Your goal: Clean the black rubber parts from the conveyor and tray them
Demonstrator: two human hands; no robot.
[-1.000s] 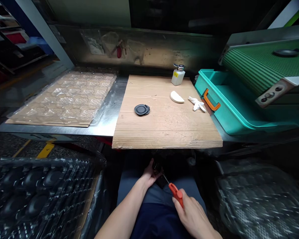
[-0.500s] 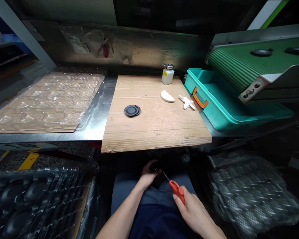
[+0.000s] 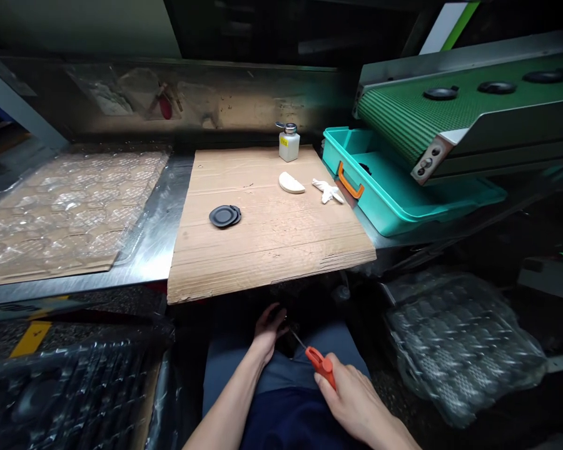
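Hands, lower centre of frame. Left hand point(image 3: 268, 328): fingers curled, partly spread; whatever they grip is lost in shadow, cannot tell. Right hand point(image 3: 351, 397): fingers wrapped firmly round an orange-handled tool point(image 3: 319, 365), thin shaft aimed up-left, its tip close to the left fingers; contact not resolvable.

Risks (judgement), left to right:
- Left fingers: a slip of the shaft could nick them. Cause: tip directed at that hand, poor light under the bench edge.
- Black discs point(image 3: 223, 215), left of centre, one overlapping another: could scuff if slid together.
- Bottle point(image 3: 289, 147), upper centre: could spill if knocked by a reaching arm.
- Black parts point(image 3: 440, 94) on the belt, upper right: if the belt runs unattended, they could drop into the bin and get scratched against the dark piece point(image 3: 365, 168) there.

Surface: clear moulded tray point(image 3: 70, 206) at left, over cardboard; bare steel bench point(image 3: 162, 231); then a cardboard sheet point(image 3: 263, 250), front edge frayed, bearing the discs, bottle, a white half-round block point(image 3: 291, 183) and a crumpled white cloth point(image 3: 328, 191). Turquoise bin point(image 3: 394, 215) right of it, under the green conveyor point(image 3: 398, 119).

Room: dim. Yellow floor mark point(image 3: 32, 339) and dark trays point(image 3: 75, 387) lower left; stained metal panel point(image 3: 244, 100) behind; plastic-wrapped trays point(image 3: 469, 344) lower right.
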